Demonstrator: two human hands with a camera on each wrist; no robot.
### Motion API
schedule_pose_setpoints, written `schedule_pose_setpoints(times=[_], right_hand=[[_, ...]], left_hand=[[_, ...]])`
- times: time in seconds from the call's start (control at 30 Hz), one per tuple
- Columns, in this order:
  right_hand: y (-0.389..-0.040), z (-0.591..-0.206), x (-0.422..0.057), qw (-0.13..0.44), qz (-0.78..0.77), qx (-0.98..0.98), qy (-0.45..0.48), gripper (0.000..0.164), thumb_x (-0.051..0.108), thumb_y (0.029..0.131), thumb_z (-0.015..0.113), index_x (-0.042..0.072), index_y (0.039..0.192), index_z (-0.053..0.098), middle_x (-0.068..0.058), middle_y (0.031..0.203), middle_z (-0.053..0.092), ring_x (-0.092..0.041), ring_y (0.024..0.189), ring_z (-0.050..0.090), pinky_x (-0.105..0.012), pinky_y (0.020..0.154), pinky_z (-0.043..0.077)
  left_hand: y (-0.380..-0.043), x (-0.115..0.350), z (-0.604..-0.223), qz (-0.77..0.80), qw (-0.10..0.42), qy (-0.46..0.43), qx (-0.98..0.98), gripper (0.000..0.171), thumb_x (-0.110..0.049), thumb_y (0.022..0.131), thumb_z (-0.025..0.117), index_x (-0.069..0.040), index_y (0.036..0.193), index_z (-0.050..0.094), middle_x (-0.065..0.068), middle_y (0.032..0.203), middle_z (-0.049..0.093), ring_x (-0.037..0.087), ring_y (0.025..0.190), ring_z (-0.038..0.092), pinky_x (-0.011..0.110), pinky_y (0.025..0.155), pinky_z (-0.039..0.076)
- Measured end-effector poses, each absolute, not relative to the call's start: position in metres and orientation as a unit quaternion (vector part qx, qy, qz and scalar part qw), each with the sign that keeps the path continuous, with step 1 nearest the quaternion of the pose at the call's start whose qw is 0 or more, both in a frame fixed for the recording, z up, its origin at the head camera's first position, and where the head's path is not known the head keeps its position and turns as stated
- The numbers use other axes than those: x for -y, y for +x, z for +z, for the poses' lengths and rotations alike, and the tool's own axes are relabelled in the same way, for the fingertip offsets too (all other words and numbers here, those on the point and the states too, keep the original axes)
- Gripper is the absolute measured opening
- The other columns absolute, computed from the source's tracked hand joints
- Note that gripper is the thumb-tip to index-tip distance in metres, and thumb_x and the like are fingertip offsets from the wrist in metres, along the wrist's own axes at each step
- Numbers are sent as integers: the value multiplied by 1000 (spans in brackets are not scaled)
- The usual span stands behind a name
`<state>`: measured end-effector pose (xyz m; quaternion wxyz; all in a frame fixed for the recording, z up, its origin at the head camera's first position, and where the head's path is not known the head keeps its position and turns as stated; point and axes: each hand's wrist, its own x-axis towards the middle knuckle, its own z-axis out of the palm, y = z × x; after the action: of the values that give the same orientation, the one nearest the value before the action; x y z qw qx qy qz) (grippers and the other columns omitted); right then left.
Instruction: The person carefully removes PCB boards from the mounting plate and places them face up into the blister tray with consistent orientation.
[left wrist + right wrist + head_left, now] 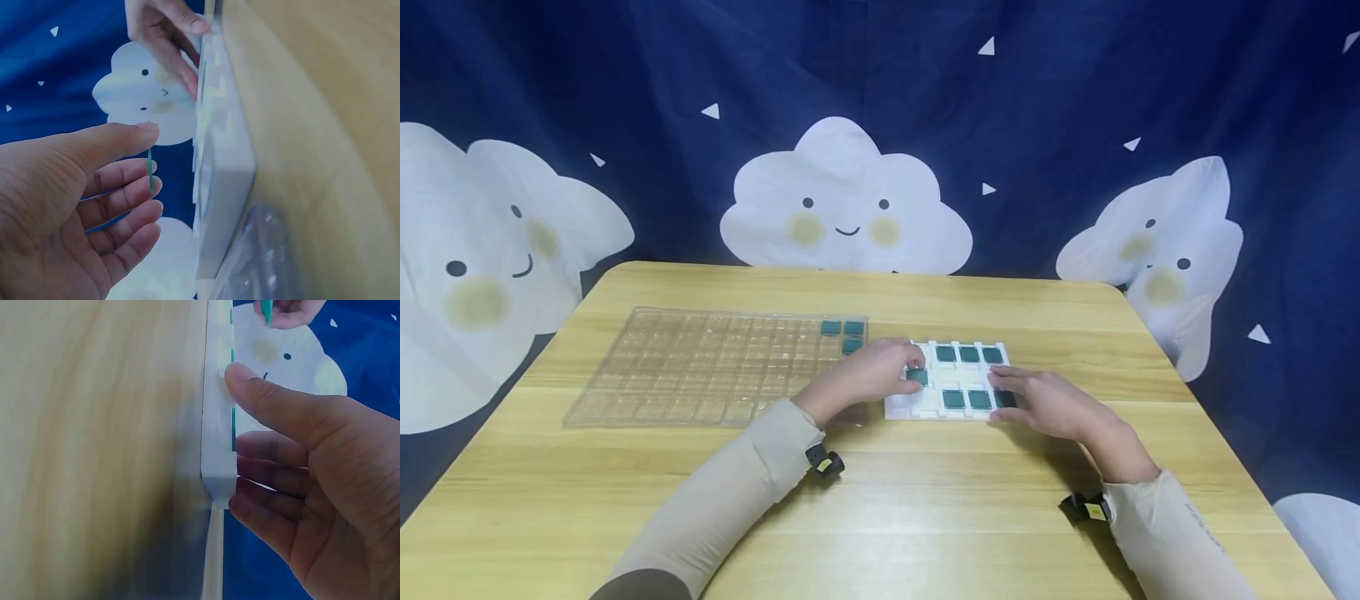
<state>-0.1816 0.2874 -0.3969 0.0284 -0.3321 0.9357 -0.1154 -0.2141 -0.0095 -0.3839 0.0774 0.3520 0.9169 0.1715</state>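
Note:
My left hand (880, 371) pinches a thin green square plate (150, 169) between thumb and fingers. It holds the plate above the left part of a white slotted tray (901, 407), apart from it in the left wrist view. Three similar green squares (969, 354) sit in the far row of that tray. The near row also bears green squares (953, 398), the rightmost partly covered by my right hand (1052, 404). That hand rests at the tray's right end, its thumb on the near side and its relaxed fingers on top.
A clear plastic tray (700, 367) with many compartments lies left of the white one. Its far right corner holds three green squares (853, 327). Both trays lie on a wooden table (910, 517); a blue cloud-patterned curtain (865, 67) hangs behind.

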Motion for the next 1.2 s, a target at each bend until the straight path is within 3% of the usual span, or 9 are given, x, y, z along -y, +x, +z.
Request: schedule_pose_setpoints(times=[0.33, 0.83, 1.2], right_hand=[[-182, -398, -288, 26, -122, -935, -332, 67, 42, 84, 75, -2, 132, 58, -18, 139, 53, -38, 122, 53, -51, 99, 45], [-182, -399, -288, 28, -128, -935, -329, 67, 42, 84, 75, -1, 132, 59, -17, 140, 53, -37, 121, 55, -49, 99, 46], [-181, -400, -287, 21, -126, -935, -329, 65, 42, 84, 75, -1, 131, 60, -18, 138, 54, -37, 121, 54, -50, 99, 46]], left_hand=[[-223, 29, -371, 193, 61, 328, -923, 38, -28, 91, 71, -11, 124, 65, 2, 119, 64, 19, 109, 59, 38, 101, 44], [-238, 61, -374, 211, 50, 300, -929, 38, -25, 89, 73, -7, 122, 66, 3, 110, 63, 19, 95, 59, 33, 84, 51], [-245, 84, -375, 218, 48, 274, -936, 39, -24, 89, 74, -7, 123, 66, 7, 115, 64, 22, 101, 59, 37, 89, 51]])
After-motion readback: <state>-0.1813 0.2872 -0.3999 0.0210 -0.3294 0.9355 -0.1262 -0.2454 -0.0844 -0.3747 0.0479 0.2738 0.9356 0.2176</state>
